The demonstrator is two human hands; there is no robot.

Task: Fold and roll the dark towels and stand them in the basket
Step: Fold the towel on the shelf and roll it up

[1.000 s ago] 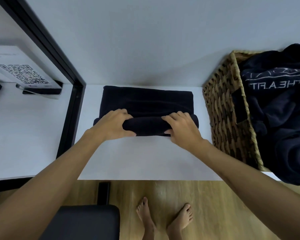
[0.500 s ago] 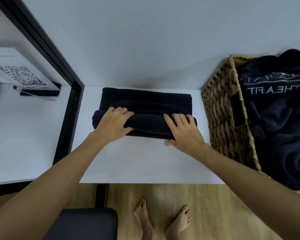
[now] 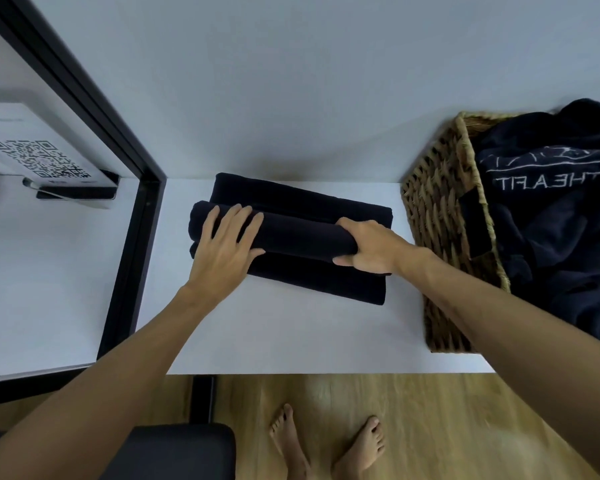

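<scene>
A dark towel (image 3: 309, 282) lies folded on the white table (image 3: 291, 337), slightly skewed. Part of it is wound into a thick roll (image 3: 302, 233) across its middle, and flat cloth shows both in front of and behind the roll. My left hand (image 3: 226, 247) rests on the roll's left end with fingers spread and straight. My right hand (image 3: 371, 247) grips the roll's right end, fingers curled over it and thumb underneath. The woven basket (image 3: 437, 237) stands at the right, touching the wall, with more dark towels (image 3: 551, 244) heaped loosely in it.
A black frame post (image 3: 132, 258) borders the table on the left. Beyond it stands a sign with a QR code (image 3: 39, 157). A black seat (image 3: 174, 452) and bare feet (image 3: 326, 441) are below the table's front edge, on a wooden floor.
The roll has travelled away from me towards the wall. My right hand moved from the top of the roll to a grip round its right end. My left fingers straightened.
</scene>
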